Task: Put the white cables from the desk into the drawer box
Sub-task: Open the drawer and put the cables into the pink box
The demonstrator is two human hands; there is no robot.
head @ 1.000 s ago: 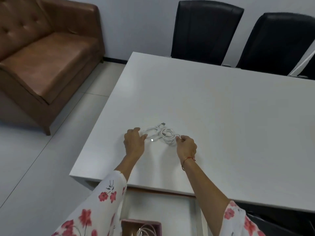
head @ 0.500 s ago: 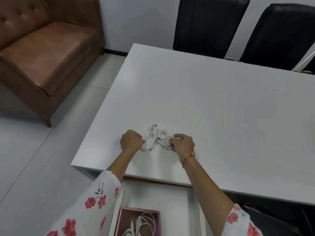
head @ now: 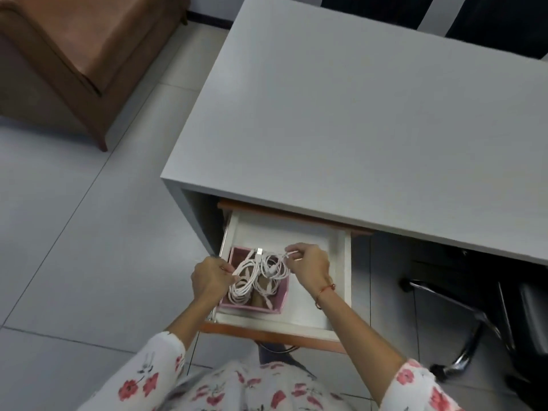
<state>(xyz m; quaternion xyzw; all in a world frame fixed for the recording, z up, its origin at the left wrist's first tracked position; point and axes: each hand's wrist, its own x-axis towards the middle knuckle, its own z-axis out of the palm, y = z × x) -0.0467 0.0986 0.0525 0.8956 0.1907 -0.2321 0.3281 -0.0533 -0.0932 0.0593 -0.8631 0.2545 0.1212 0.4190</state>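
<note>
A bundle of white cables (head: 268, 266) hangs between my two hands just over a small pink box (head: 252, 306) that stands in the open drawer (head: 341, 280) under the white desk (head: 355, 114). My left hand (head: 209, 280) pinches the bundle's left side at the box's left wall. My right hand (head: 308, 264) pinches its right end above the box's right rim. More white cable coils (head: 241, 290) lie inside the box. A USB plug sticks up at the top of the bundle.
The drawer has an orange-brown front edge (head: 267, 333) close to my body. A brown sofa (head: 74, 54) stands to the left on the tiled floor. Black chairs (head: 504, 22) stand behind the desk, and a chair base with metal legs (head: 462, 315) is at the right.
Both hands have lifted the cable bundle off the desk top and carried it down toward me, over the pink box in the drawer. My view has tilted down.
</note>
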